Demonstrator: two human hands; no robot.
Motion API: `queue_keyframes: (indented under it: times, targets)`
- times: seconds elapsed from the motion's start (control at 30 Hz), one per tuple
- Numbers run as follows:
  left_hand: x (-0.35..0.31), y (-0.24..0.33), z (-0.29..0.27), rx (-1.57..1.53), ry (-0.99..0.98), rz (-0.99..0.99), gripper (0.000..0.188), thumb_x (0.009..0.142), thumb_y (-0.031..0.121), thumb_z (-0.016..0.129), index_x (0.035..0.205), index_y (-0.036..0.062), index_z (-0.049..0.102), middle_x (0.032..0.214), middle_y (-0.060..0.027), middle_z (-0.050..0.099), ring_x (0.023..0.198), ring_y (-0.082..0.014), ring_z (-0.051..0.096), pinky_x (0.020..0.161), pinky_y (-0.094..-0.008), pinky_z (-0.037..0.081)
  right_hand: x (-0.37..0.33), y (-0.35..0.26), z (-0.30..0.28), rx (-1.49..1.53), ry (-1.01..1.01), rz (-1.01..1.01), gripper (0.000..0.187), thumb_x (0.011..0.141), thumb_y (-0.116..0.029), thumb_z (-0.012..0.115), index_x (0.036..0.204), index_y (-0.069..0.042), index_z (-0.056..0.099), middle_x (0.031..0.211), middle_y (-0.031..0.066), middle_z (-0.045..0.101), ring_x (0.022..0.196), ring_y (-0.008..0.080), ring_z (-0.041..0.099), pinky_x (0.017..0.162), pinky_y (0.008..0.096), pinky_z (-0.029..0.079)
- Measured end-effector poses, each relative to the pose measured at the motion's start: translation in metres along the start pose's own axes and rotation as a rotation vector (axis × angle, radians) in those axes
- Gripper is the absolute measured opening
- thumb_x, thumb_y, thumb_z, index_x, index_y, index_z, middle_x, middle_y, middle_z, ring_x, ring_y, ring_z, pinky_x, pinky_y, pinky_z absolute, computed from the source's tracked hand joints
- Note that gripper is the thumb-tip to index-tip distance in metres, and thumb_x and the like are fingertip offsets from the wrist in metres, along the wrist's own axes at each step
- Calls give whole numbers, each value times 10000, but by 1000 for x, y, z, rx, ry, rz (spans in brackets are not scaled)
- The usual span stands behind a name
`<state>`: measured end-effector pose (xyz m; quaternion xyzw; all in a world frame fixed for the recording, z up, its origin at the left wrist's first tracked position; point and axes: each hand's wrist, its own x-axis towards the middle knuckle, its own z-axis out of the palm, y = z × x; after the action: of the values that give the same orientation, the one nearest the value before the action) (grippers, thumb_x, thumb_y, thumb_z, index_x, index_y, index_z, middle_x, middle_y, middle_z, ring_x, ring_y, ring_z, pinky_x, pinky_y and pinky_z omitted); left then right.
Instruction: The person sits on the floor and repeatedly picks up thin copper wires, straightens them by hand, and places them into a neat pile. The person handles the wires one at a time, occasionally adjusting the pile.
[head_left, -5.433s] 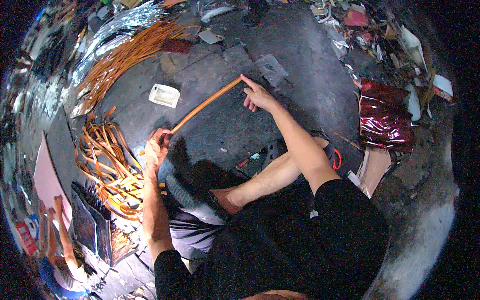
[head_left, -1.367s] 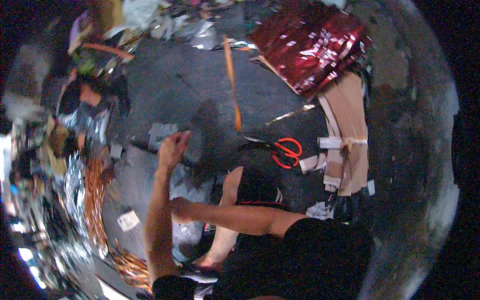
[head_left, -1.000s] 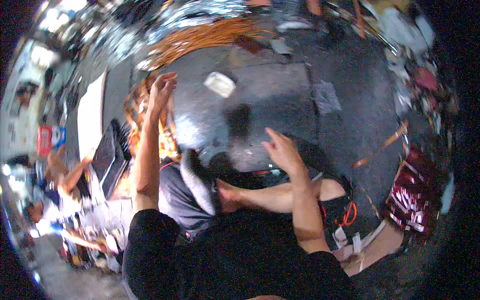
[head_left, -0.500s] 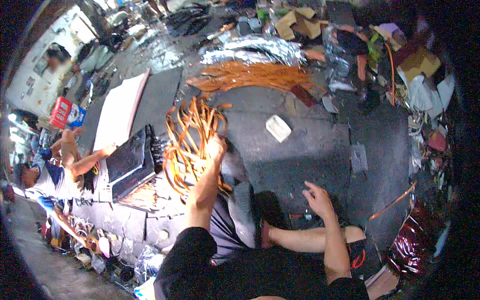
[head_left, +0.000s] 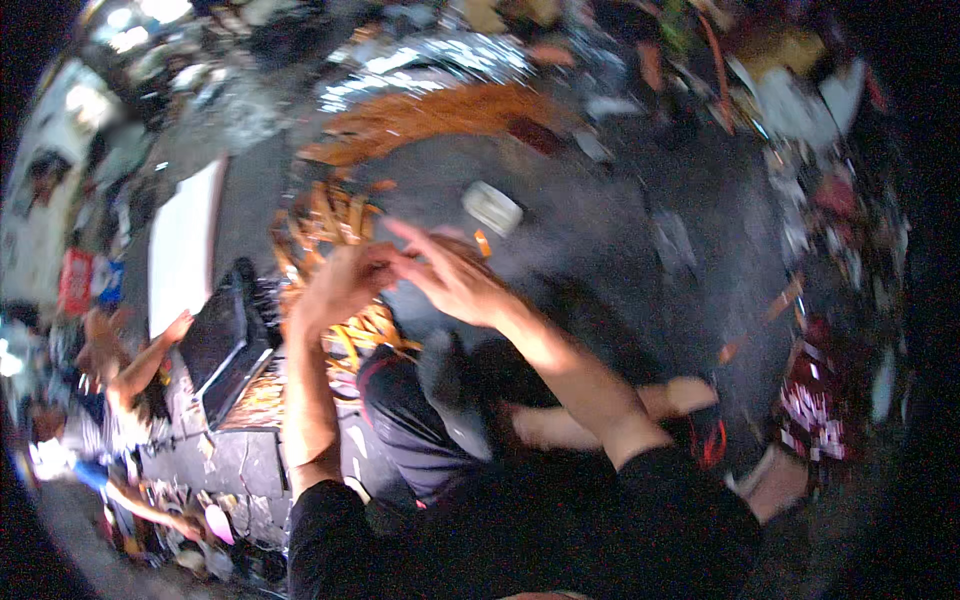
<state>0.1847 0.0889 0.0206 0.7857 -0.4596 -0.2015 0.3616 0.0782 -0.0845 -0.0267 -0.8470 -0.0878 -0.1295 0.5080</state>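
A loose bundle of thin tan-orange strips point(head_left: 330, 215) spreads above and below my left hand point(head_left: 345, 283). That hand is closed in the middle of the bundle, its fingertips pointing right. My right hand point(head_left: 455, 278) has come up against those fingertips, its fingers stretched out and partly smeared by motion. Just past its knuckles shows a short orange piece point(head_left: 482, 242); I cannot tell whether it is held. A small whitish rectangular tray point(head_left: 492, 208) lies on the dark mat beyond my hands.
A heap of orange-brown strips point(head_left: 430, 120) lies at the back, with shiny silver strips point(head_left: 430, 65) behind it. To the left are a black flat panel point(head_left: 225, 345) and a white board point(head_left: 185, 245). A co-worker's hand point(head_left: 180, 326) touches the panel. Dark red shiny sheeting point(head_left: 815, 400) lies right.
My right hand has moved up and left from beside my leg to meet my left hand. The left hand has lowered slightly with the strips. The whole view has shifted and blurred.
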Motion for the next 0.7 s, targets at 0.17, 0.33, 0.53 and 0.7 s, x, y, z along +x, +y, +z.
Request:
queue_keyframes:
  times: [0.17,0.33,0.53,0.7]
  targets:
    - [-9,-75,38,-207,-107,-253,147,912,144,629,918,3,667,724,-41,643,704,-114,593,664,-275,460,-54,86,-21,330,-195,195,348,988,-156,504,1331,-99,492,735,5,561,708,88,546,655,288,479]
    - [29,-148,105,-210,-132,-212,201,936,198,602,916,7,665,720,-14,637,713,-112,576,681,-273,452,-125,168,-135,199,-177,402,310,941,-100,569,1249,-63,564,829,29,632,767,89,594,694,259,491]
    - [99,-198,198,-505,-111,-299,206,906,240,625,894,38,666,670,-7,636,614,-116,568,603,-309,469,-120,217,-181,-371,133,806,395,824,-239,695,1185,-102,613,978,106,664,901,241,628,810,396,491]
    - [101,-184,211,-200,5,-215,183,881,229,599,931,69,674,779,-107,701,786,-289,693,742,-392,519,-64,201,-113,-775,188,275,533,784,-450,717,1230,-173,623,1280,131,521,1223,336,429,1040,451,342]
